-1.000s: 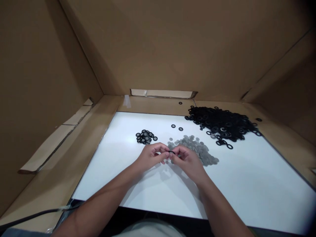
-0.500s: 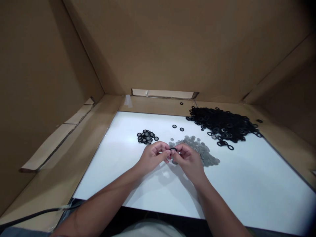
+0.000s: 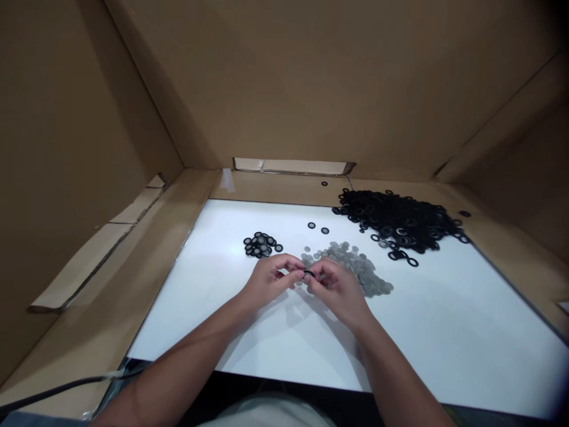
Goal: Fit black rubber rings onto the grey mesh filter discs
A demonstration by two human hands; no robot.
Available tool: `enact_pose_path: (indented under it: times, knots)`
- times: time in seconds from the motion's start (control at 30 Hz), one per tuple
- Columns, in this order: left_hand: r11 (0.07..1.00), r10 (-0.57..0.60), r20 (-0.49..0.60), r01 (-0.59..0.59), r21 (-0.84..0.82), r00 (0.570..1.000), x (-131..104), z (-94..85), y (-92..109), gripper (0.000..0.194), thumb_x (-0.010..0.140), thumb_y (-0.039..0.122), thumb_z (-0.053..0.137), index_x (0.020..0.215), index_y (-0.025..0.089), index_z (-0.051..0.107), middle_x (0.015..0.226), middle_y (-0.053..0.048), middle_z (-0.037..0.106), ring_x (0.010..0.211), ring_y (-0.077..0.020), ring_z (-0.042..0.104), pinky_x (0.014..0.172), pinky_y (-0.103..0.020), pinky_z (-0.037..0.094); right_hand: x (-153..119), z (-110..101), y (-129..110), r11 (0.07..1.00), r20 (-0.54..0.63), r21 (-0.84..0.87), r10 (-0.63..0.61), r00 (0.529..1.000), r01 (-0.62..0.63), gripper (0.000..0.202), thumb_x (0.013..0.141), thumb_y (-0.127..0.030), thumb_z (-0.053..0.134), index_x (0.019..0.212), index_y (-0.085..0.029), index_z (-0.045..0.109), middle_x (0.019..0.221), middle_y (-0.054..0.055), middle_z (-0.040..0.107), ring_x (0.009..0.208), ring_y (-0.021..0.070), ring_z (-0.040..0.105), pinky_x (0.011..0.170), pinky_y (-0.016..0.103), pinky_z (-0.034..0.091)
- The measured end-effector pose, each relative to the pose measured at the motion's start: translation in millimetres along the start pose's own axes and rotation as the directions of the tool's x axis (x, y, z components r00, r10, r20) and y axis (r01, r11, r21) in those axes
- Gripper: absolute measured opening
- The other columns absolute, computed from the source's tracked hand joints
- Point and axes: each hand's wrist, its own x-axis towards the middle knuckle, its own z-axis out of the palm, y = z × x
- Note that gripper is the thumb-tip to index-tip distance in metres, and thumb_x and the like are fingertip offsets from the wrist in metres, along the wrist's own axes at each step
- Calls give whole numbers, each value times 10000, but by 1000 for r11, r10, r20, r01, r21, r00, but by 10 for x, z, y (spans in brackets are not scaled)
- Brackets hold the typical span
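Observation:
A black ring (image 3: 308,273) is pinched between my left hand (image 3: 274,280) and my right hand (image 3: 334,287), above the white board. Both hands are closed on it with thumbs and fingertips; whether a disc sits inside the ring cannot be made out. Just behind my right hand lies a spread pile of grey discs (image 3: 367,270). Behind my left hand is a small cluster of black rings with grey centres (image 3: 260,244). Two more such rings (image 3: 325,230) lie apart, farther back.
A big heap of black rings (image 3: 400,219) covers the board's back right corner. Cardboard walls (image 3: 311,83) surround the white board (image 3: 178,320) at the back and sides. A black cable (image 3: 57,388) runs in at the lower left.
The ring between my fingers has tilted and now shows more edge-on. My fingertips have shifted slightly around it. The whole view has moved a little.

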Motion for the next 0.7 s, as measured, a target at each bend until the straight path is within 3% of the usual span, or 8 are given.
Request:
enact_pose_path:
  times: [0.23,0.53,0.7]
  knots:
    - [976,-77,-51,65,-209,996,14,64,-79,271,838,405,729,926,155,672,817,-36,694,784,-169,690,748,-329,629,-7,109,72,975,-54,195,115,992,-102,185,864,-396,678,837,-214,691,854,42,646,767,195,626,632,312,506]
    - [995,-23,-50,18,-97,999,-41,101,63,169,873,317,655,849,168,579,753,11,575,676,-120,644,631,-228,532,8,83,28,979,-20,184,92,996,-87,202,835,-353,685,720,-208,605,713,4,579,664,156,543,596,286,446]
    - [999,18,-49,-20,-37,999,-75,103,20,171,876,332,650,875,177,579,671,24,559,651,-136,651,596,-220,489,14,28,25,991,25,118,53,998,-55,206,826,-335,681,692,-212,585,709,6,581,646,153,513,583,287,423]
